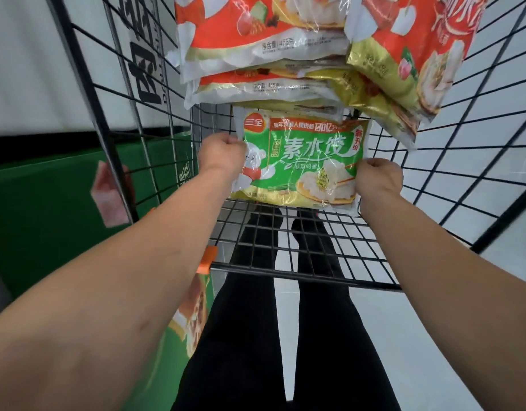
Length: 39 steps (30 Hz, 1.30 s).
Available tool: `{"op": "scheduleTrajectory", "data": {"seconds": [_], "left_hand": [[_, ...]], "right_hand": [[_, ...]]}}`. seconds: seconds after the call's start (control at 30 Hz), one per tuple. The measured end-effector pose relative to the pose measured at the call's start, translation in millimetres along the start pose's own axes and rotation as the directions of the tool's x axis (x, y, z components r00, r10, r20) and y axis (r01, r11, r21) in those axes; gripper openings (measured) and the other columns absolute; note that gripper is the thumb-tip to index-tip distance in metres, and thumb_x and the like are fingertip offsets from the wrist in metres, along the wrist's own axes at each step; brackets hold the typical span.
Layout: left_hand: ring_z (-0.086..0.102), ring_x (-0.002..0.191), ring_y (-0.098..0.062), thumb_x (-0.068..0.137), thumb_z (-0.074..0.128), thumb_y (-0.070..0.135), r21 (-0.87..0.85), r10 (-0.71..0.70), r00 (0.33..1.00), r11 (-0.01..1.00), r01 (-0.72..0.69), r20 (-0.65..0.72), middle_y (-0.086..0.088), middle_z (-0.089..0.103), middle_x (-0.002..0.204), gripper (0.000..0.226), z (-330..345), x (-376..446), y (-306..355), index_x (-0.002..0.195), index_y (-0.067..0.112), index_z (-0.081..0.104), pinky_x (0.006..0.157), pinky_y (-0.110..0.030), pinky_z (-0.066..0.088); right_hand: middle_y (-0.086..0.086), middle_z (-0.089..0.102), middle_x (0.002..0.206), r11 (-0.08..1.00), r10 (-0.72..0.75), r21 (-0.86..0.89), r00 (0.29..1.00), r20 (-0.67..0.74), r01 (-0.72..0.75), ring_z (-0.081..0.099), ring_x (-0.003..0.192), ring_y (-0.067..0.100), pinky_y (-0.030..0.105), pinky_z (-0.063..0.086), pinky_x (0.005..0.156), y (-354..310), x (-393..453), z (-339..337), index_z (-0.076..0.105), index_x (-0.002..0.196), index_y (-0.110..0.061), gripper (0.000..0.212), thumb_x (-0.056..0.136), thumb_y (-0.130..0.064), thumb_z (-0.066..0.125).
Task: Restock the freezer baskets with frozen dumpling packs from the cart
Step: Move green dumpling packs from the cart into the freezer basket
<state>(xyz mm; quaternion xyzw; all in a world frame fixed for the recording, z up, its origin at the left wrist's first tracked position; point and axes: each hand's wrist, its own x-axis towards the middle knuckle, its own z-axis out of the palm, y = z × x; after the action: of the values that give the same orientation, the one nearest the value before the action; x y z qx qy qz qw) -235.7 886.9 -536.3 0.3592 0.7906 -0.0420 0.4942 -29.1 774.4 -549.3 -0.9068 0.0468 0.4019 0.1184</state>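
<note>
The green dumpling pack [300, 160] is held between both hands inside the wire cart [463, 120], face up toward the camera, just below the stack of red dumpling packs [256, 46]. The left hand [221, 155] pinches the pack's left edge with curled fingers. The right hand [379, 178] pinches the right edge likewise. Both forearms extend forward over the cart's rear rim, knuckles facing up.
</note>
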Motion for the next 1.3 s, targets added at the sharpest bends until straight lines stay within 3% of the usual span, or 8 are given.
{"op": "scheduleTrajectory", "data": {"seconds": [0.17, 0.33, 0.63, 0.73, 0.83, 1.0, 1.1, 1.3], "left_hand": [[0.051, 0.065, -0.017, 0.092, 0.058, 0.013, -0.029, 0.049, 0.999, 0.998, -0.048, 0.025, 0.000, 0.059, 0.075, 0.012, -26.5, -45.9, 11.5, 0.081, 0.017, 0.061, 0.059, -0.024, 0.041], [0.052, 0.065, -0.017, 0.091, 0.055, 0.011, -0.105, 0.097, 0.995, 0.989, -0.100, -0.033, 0.001, 0.057, 0.069, 0.023, -58.9, -113.5, 27.3, 0.069, 0.017, 0.054, 0.059, -0.025, 0.040], [0.043, 0.044, -0.012, 0.090, 0.057, 0.008, -0.318, 0.169, 0.972, 0.924, -0.214, -0.162, 0.001, 0.048, 0.055, 0.028, -115.9, -239.3, 26.9, 0.065, 0.017, 0.052, 0.046, -0.025, 0.032], [0.044, 0.043, -0.017, 0.084, 0.063, 0.009, -0.455, 0.142, 0.975, 0.866, -0.206, -0.171, 0.000, 0.051, 0.049, 0.025, -131.4, -265.7, 17.8, 0.062, 0.019, 0.057, 0.047, -0.025, 0.033], [0.052, 0.052, -0.023, 0.076, 0.064, 0.012, -0.568, 0.104, 0.975, 0.799, -0.199, -0.195, -0.002, 0.057, 0.053, 0.021, -152.0, -285.6, -1.3, 0.055, 0.018, 0.060, 0.056, -0.031, 0.040], [0.060, 0.067, -0.026, 0.070, 0.068, 0.005, -0.736, 0.037, 0.966, 0.640, -0.219, -0.255, -0.009, 0.062, 0.062, 0.019, -185.3, -309.9, -56.6, 0.055, 0.015, 0.061, 0.067, -0.038, 0.053], [0.061, 0.073, -0.027, 0.079, 0.067, -0.002, -0.773, -0.025, 0.944, 0.580, -0.255, -0.330, -0.009, 0.061, 0.062, 0.027, -211.2, -324.5, -99.1, 0.058, 0.013, 0.058, 0.077, -0.047, 0.054], [0.054, 0.056, -0.019, 0.093, 0.061, 0.003, -0.811, -0.105, 0.917, 0.512, -0.282, -0.385, -0.006, 0.057, 0.064, 0.024, -267.1, -340.6, -205.7, 0.071, 0.013, 0.056, 0.052, -0.023, 0.043]], "right_hand": [[0.007, 0.067, 0.117, 1.000, -0.004, 0.016, 1.000, 0.022, 0.003, 0.063, 0.091, 0.023, 0.027, 0.048, 0.072, -10.8, -44.5, -33.2, 0.069, 0.112, -0.013, 0.027, 0.092, -0.018, 0.052], [0.003, 0.064, 0.078, 0.986, -0.093, 0.146, 0.992, 0.082, 0.081, 0.055, 0.068, 0.019, 0.026, 0.041, 0.059, -14.7, -95.5, -85.3, 0.061, 0.071, -0.016, 0.020, 0.090, -0.014, 0.054], [0.001, 0.067, 0.082, 0.929, -0.347, 0.210, 0.916, 0.201, 0.306, 0.062, 0.076, 0.019, 0.028, 0.049, 0.071, -42.4, -174.8, -173.9, 0.067, 0.087, -0.012, 0.011, 0.092, -0.013, 0.058], [0.015, 0.073, 0.095, 0.901, -0.413, 0.236, 0.884, 0.219, 0.363, 0.071, 0.094, 0.036, 0.050, 0.057, 0.089, -54.0, -189.9, -190.7, 0.068, 0.091, 0.000, 0.014, 0.091, -0.012, 0.060], [0.009, 0.072, 0.089, 0.877, -0.466, 0.275, 0.839, 0.279, 0.395, 0.073, 0.087, 0.032, 0.051, 0.059, 0.083, -63.6, -211.3, -201.0, 0.064, 0.076, -0.011, 0.018, 0.094, -0.007, 0.059], [0.012, 0.075, 0.098, 0.832, -0.555, 0.237, 0.734, 0.391, 0.502, 0.074, 0.087, 0.029, 0.049, 0.061, 0.080, -70.7, -249.3, -193.7, 0.071, 0.101, -0.009, 0.013, 0.094, -0.008, 0.061], [0.009, 0.074, 0.094, 0.776, -0.615, 0.207, 0.643, 0.456, 0.595, 0.072, 0.091, 0.028, 0.048, 0.059, 0.086, -67.4, -289.0, -172.4, 0.069, 0.087, -0.013, 0.012, 0.094, -0.006, 0.062], [0.010, 0.075, 0.093, 0.633, -0.676, 0.153, 0.446, 0.587, 0.759, 0.073, 0.089, 0.029, 0.050, 0.059, 0.085, -47.3, -383.6, -98.3, 0.071, 0.089, -0.014, 0.011, 0.092, -0.010, 0.061]]}}
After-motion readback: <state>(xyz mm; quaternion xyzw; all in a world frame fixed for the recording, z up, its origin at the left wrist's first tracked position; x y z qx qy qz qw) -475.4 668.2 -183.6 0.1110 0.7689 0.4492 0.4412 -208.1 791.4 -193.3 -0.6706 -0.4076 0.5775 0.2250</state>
